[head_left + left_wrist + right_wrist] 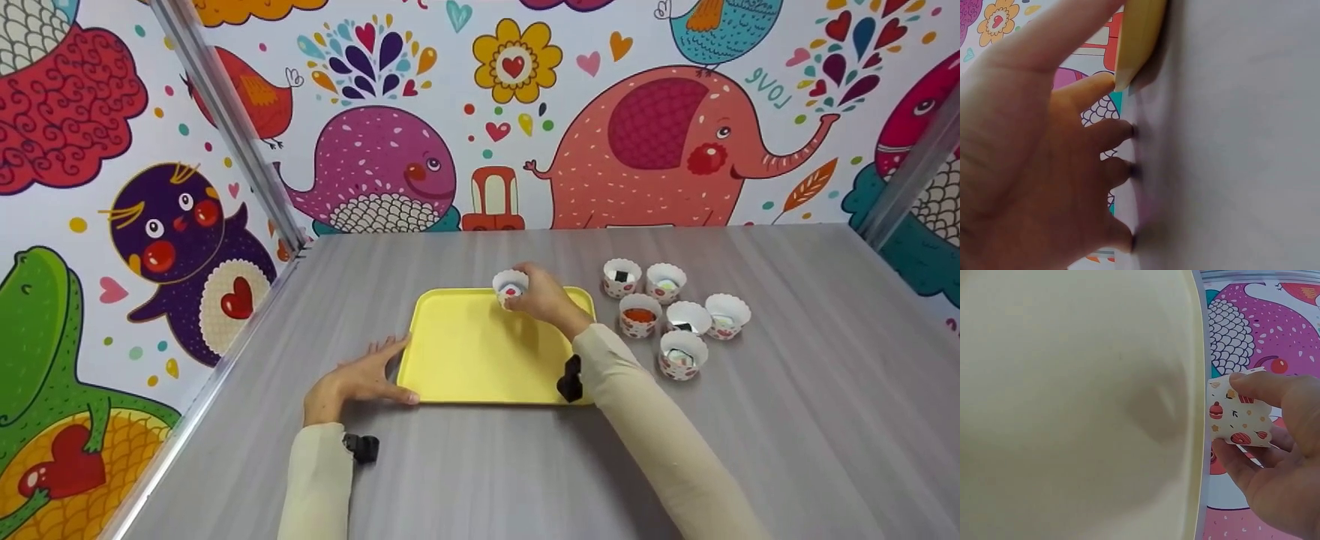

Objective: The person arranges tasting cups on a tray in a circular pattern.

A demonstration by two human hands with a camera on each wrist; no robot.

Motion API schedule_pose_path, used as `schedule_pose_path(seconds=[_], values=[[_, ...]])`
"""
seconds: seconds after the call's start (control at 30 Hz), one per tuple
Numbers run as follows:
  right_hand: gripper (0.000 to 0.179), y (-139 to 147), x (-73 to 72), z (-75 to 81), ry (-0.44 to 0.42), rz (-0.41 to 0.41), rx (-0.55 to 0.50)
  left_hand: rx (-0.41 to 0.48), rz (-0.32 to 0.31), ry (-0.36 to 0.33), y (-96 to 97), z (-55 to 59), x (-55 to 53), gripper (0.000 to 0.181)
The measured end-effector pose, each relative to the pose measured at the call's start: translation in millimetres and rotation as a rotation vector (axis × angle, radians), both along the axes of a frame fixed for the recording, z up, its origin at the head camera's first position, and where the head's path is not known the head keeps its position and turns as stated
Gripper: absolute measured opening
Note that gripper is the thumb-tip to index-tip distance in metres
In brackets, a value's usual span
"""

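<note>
A yellow tray [480, 360] lies flat on the grey table. My right hand [546, 298] pinches a white paper baking cup [511, 283] near the tray's far edge. Something small, red and white, shows inside this cup. In the right wrist view the cup's side [1238, 410] bears printed cakes and donuts, with thumb and fingers on opposite sides of it. My left hand [367, 373] is spread at the tray's left edge, thumb at the near corner. In the left wrist view, the fingertips [1123, 170] rest on the table and the index finger touches the tray's rim [1129, 62].
Several more printed paper cups stand right of the tray. One cup [639, 316] holds something orange; another cup [622, 278] holds a black piece. The nearest cup [682, 355] has pale contents. A cartoon-printed wall [495, 150] borders the table's far side.
</note>
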State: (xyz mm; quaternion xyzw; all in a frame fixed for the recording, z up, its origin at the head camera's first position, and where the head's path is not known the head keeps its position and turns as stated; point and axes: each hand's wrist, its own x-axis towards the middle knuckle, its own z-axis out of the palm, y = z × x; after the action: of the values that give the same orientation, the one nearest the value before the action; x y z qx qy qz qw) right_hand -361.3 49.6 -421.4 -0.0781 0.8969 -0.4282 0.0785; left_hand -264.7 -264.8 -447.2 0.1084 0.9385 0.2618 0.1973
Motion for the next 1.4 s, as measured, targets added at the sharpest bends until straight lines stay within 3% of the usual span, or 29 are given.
schedule_pose_path(seconds=[0.23,0.57,0.9,1.2,1.4], values=[[0.066,-7.1,-3.7,-7.8,0.026,0.003,0.02,-0.01,0.012,-0.006,0.3,-1.2,0.1,0.121],[0.065,-8.7,-7.8,-14.0,0.011,0.012,0.05,-0.02,0.023,0.001,2.2,2.6,-0.6,0.119],[0.067,-10.3,-8.3,-17.2,-0.032,0.004,0.039,-0.021,0.046,-0.017,3.5,-1.7,0.2,0.121],[0.079,-3.4,-0.9,-4.8,0.043,0.042,0.095,-0.01,0.016,-0.017,2.9,-0.2,-0.5,0.121],[0.075,1.8,3.2,6.6,0.092,0.063,0.104,-0.007,0.013,-0.021,1.2,0.2,-0.1,0.122]])
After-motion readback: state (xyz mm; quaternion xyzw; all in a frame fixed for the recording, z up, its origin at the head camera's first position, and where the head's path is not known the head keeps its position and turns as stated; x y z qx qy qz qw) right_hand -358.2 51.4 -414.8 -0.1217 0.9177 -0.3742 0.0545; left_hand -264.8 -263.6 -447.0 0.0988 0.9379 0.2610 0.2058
